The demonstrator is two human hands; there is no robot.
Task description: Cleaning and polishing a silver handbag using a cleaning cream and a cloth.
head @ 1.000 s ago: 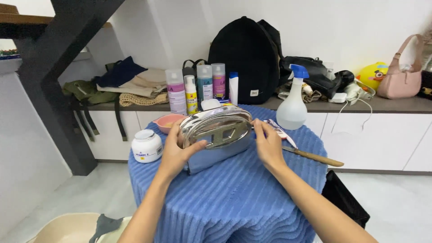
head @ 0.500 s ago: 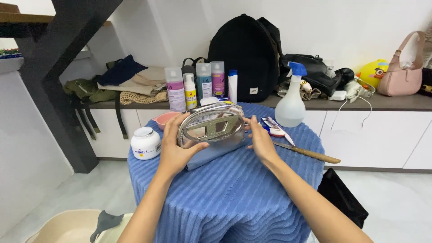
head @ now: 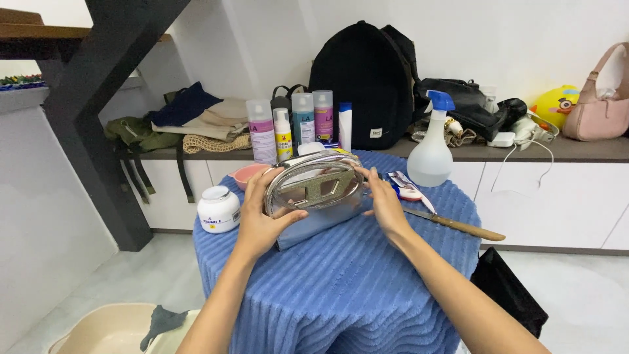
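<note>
A shiny silver oval handbag (head: 318,190) stands tilted upright on a round table draped in a blue ribbed cloth (head: 341,275). My left hand (head: 262,213) grips its left end, thumb across the front. At the bag's right end my right hand (head: 383,203) presses against the side with fingers spread. A grey-blue cloth (head: 314,229) lies under the bag.
On the table are a white jar (head: 219,209), a pink bowl (head: 247,174), a clear spray bottle (head: 431,154), a wooden-handled brush (head: 452,225) and small tubes (head: 404,185). Bottles (head: 295,124), a black backpack (head: 363,85) and bags line the shelf behind. A beige basin (head: 118,328) sits on the floor.
The silver bag has been tipped from lying nearly flat to standing more upright, facing me. Both hands stayed on its ends and shifted slightly with it.
</note>
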